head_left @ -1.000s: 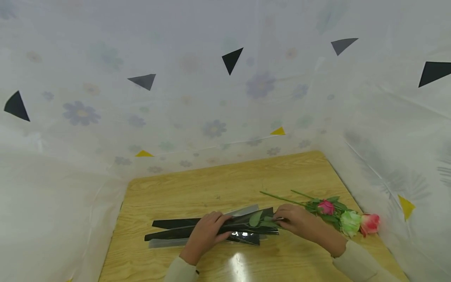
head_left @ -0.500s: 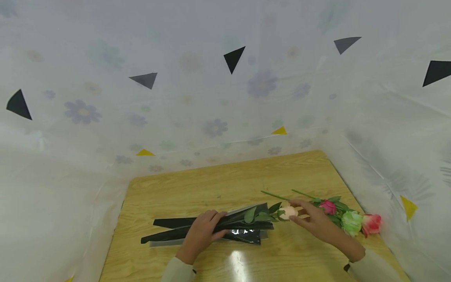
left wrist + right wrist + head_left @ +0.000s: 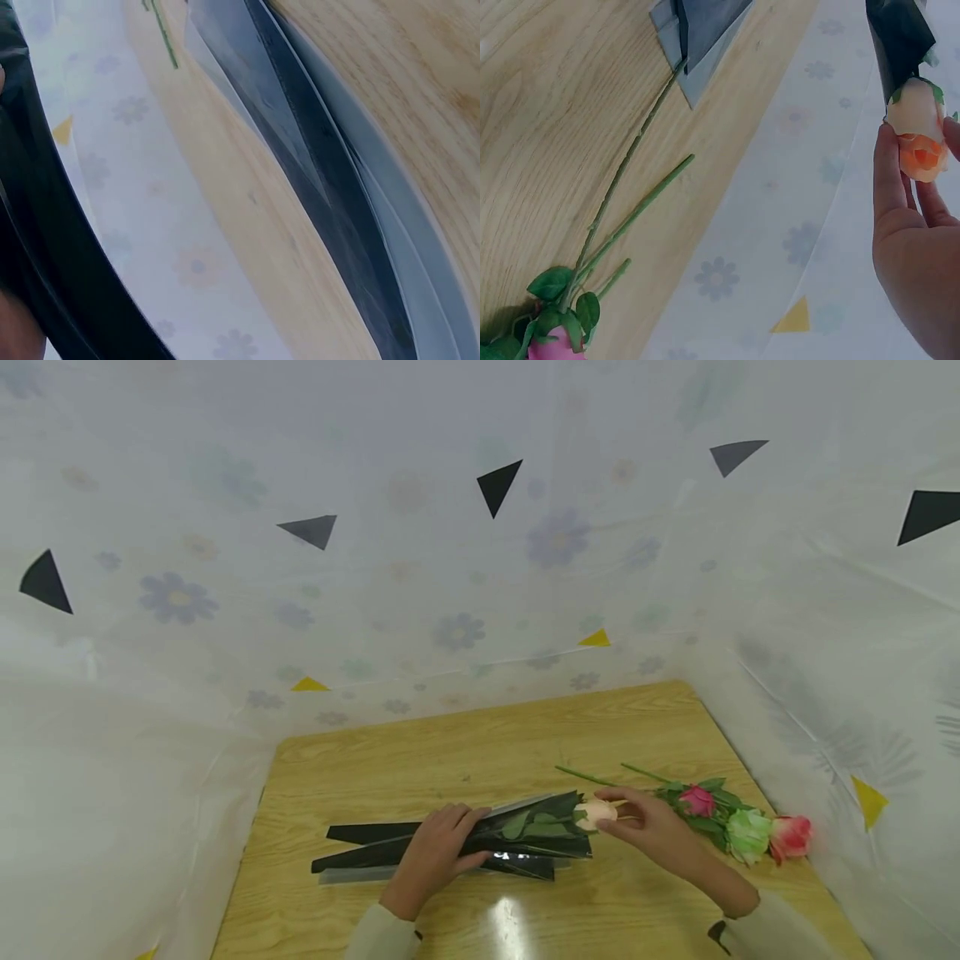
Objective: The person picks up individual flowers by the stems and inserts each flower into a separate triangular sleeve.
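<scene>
A black wrapping sleeve with a clear front (image 3: 495, 839) lies slantwise in the head view, gripped near its middle by my left hand (image 3: 435, 853). My right hand (image 3: 651, 833) pinches the bloom of a pale peach rose (image 3: 596, 814) between thumb and fingers. The rose's green leaves show through the clear front, and its bloom sits at the sleeve's wide mouth. In the right wrist view the orange centre of the rose (image 3: 922, 156) faces out between the fingers. Only a fingertip and part of the held sleeve (image 3: 56, 225) appear in the left wrist view.
Beneath the held sleeve lie more black and grey sleeves (image 3: 525, 867). To the right rest a dark pink rose (image 3: 697, 801), a green rose (image 3: 747, 836) and a coral pink rose (image 3: 790, 837), stems pointing left. White patterned curtains (image 3: 450, 577) enclose the wooden table (image 3: 337, 927).
Half a second ago the rose and right hand were farther right, with a leaf outside the sleeve. Both have since moved left, and the leaves are inside. The left hand has barely moved.
</scene>
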A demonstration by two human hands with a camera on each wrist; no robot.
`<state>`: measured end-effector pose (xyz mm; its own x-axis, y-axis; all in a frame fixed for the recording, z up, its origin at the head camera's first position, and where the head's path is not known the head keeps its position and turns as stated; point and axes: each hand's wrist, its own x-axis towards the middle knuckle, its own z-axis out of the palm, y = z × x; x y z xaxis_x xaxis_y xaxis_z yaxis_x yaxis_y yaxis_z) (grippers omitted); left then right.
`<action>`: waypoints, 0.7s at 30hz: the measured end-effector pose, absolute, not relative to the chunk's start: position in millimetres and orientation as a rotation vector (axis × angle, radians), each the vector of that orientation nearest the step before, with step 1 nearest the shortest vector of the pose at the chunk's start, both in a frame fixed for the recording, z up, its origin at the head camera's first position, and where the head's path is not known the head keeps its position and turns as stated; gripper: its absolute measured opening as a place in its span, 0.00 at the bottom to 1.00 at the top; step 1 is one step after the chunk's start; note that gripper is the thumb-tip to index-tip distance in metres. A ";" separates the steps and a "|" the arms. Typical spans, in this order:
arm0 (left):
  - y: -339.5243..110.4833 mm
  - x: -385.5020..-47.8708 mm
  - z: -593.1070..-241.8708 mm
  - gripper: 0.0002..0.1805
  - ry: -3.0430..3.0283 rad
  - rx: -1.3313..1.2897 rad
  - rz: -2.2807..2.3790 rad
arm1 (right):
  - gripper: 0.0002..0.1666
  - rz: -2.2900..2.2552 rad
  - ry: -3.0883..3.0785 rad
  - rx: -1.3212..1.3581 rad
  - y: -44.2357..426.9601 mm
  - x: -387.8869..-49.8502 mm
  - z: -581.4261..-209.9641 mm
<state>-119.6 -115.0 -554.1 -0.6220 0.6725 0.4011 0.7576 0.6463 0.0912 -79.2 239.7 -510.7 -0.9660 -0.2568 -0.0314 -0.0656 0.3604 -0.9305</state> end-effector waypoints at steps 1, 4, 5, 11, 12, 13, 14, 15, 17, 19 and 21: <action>-114.6 -119.4 -552.9 0.35 -2.540 -1.141 -0.354 | 0.25 -1.668 2.443 -0.293 238.1 -79.3 -510.6; -113.1 -118.5 -549.5 0.34 -2.553 -1.144 -0.333 | 0.25 -1.710 2.406 -0.307 234.8 -79.4 -510.7; -112.6 -118.2 -548.6 0.34 -2.554 -1.146 -0.336 | 0.26 -1.733 2.382 -0.314 233.8 -79.4 -510.5; -107.5 -118.6 -546.7 0.35 -2.540 -1.164 -0.345 | 0.24 -1.824 2.279 -0.294 228.1 -80.1 -509.2; -106.5 -118.8 -546.6 0.36 -2.540 -1.165 -0.342 | 0.24 -1.836 2.270 -0.256 226.9 -80.4 -508.8; -105.5 -118.8 -546.7 0.36 -2.536 -1.167 -0.343 | 0.23 -1.842 2.267 -0.215 225.6 -80.5 -508.1; -104.6 -118.8 -546.2 0.36 -2.541 -1.166 -0.343 | 0.23 -1.839 2.263 -0.166 224.4 -80.8 -507.8; -103.7 -118.9 -546.3 0.35 -2.541 -1.166 -0.341 | 0.23 -1.839 2.250 -0.135 223.4 -81.0 -507.5; -101.9 -119.2 -546.4 0.35 -2.543 -1.169 -0.343 | 0.25 -1.819 2.224 -0.070 222.1 -81.6 -507.8; -100.6 -119.3 -546.9 0.34 -2.547 -1.173 -0.343 | 0.26 -1.790 2.192 -0.076 222.3 -82.4 -508.7; -99.6 -119.2 -547.0 0.34 -2.552 -1.177 -0.340 | 0.28 -1.762 2.156 -0.123 223.8 -83.8 -510.1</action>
